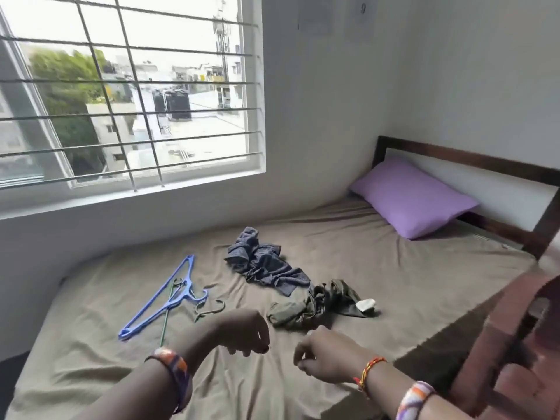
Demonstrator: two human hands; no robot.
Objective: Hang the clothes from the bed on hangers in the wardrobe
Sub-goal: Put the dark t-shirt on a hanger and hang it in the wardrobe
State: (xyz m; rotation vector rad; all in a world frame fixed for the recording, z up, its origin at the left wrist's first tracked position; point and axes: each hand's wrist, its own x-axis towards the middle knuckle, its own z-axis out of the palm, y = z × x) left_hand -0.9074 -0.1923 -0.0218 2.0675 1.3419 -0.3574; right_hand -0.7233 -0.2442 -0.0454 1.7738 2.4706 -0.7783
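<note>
Nearest the camera, both hands hang over the front of the bed w/ nothing in them: left hand (pixel 242 331) has fingers loosely curled down, empty, and right hand (pixel 318 350) is the same, fingers drooping and relaxed, gripping nothing. Each forearm wears a patterned band, and the right wrist also has a red-orange thread. Just beyond the hands, on the brown bedsheet (pixel 378 286), lies the olive-green garment (pixel 318 304), crumpled, w/ a small white tag or scrap (pixel 366 305) at its right edge. Touching it at the far-left side is the dark blue striped garment (pixel 263 262), also bunched up. To the left, apart from the clothes, sit the blue plastic hanger (pixel 163 298) and a thin green wire hanger (pixel 194 307) crossing under it; hook ends point toward the clothes. Further back: purple pillow (pixel 412 195) against the dark headboard (pixel 472 160), then the barred window (pixel 130 86). Wardrobe isn't in view. My read: step in hand is the pick-up, nothing hung yet, both garments and both hangers untouched on the bed. Next move prob. calls for one hand to take a hanger and the other the nearer olive garment, shake it open to find neck/shoulders, since it's too wadded to thread as is.
</note>
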